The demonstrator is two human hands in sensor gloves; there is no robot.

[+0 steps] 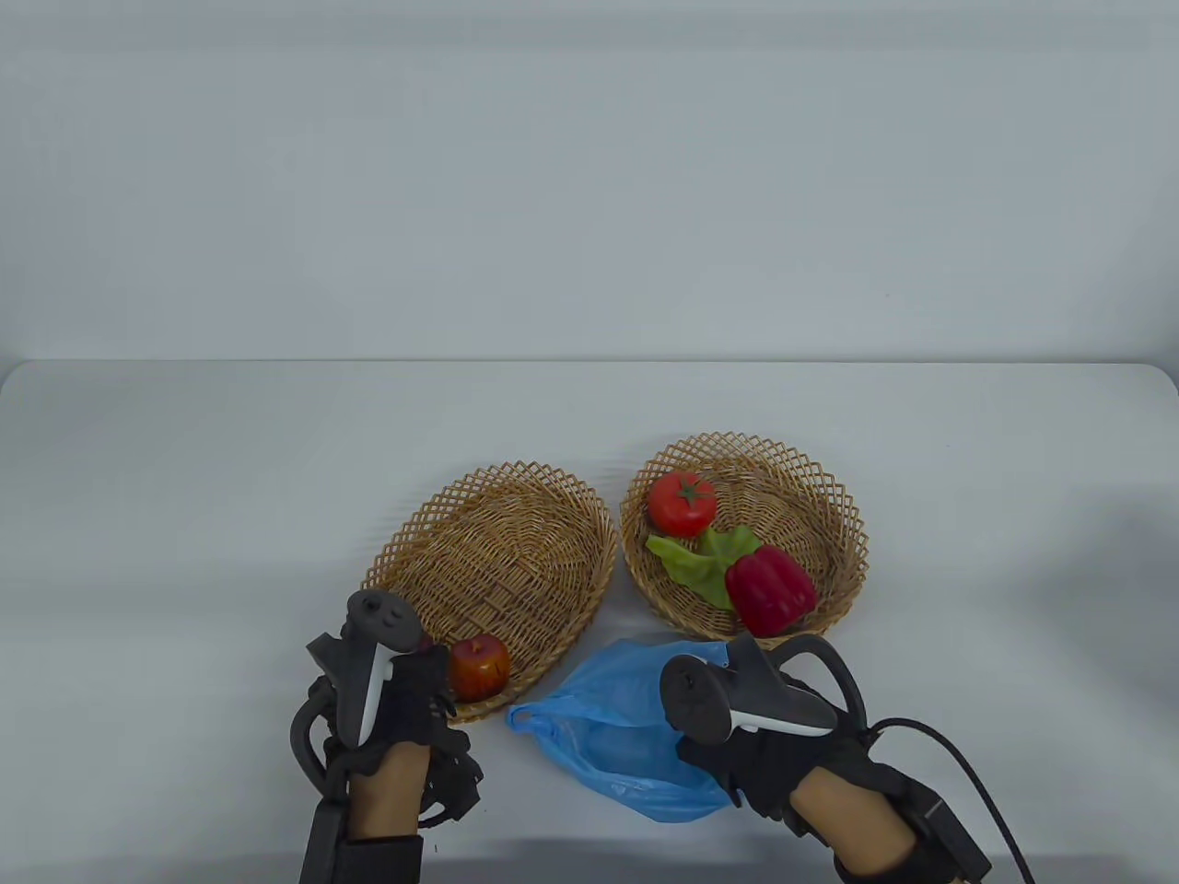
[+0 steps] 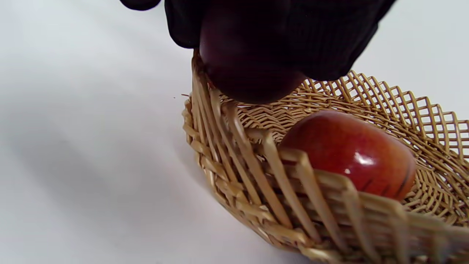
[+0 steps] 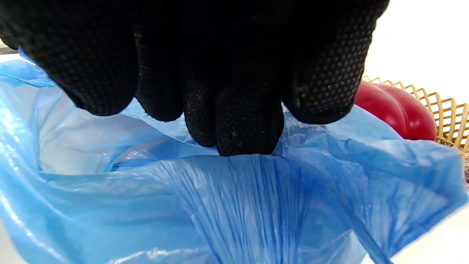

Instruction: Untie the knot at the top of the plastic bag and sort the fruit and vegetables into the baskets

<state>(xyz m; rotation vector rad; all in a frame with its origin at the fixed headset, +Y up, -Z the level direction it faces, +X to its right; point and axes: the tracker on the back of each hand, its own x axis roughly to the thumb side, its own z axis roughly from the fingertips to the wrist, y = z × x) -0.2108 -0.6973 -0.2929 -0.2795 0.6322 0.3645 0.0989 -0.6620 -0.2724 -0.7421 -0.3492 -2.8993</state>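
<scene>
**A:** Where is the plastic bag (image 1: 612,727), and in what state?

**B:** It lies on the table (image 1: 184,479) at six o'clock, just below both baskets, its mouth loose and no knot visible. The right hand (image 1: 769,750) pinches a gathered fold of the blue film between curled fingers (image 3: 242,124), as the right wrist view shows.

**A:** And the left hand (image 1: 405,691)?

**B:** It hangs over the near rim of the left basket (image 1: 497,562), at about seven o'clock of that basket. Its fingers curl round a dark, reddish fruit (image 2: 249,69), held just above the wicker; what kind it is cannot be told.

**A:** What already lies sorted?

**B:** An apple (image 1: 479,668) sits in the left basket beside that hand. The right basket (image 1: 811,516) holds a tomato (image 1: 682,502) at ten o'clock, a lettuce leaf (image 1: 695,562) at centre, and a red pepper (image 1: 769,589) at six o'clock.

**A:** Which step is in hand?

**B:** Judged from the layout, untying is finished and sorting is nearly complete: the dark fruit is being placed. The next move calls for lowering it beside the apple and releasing it without tipping the basket. Whether anything remains in the bag cannot be told.
</scene>
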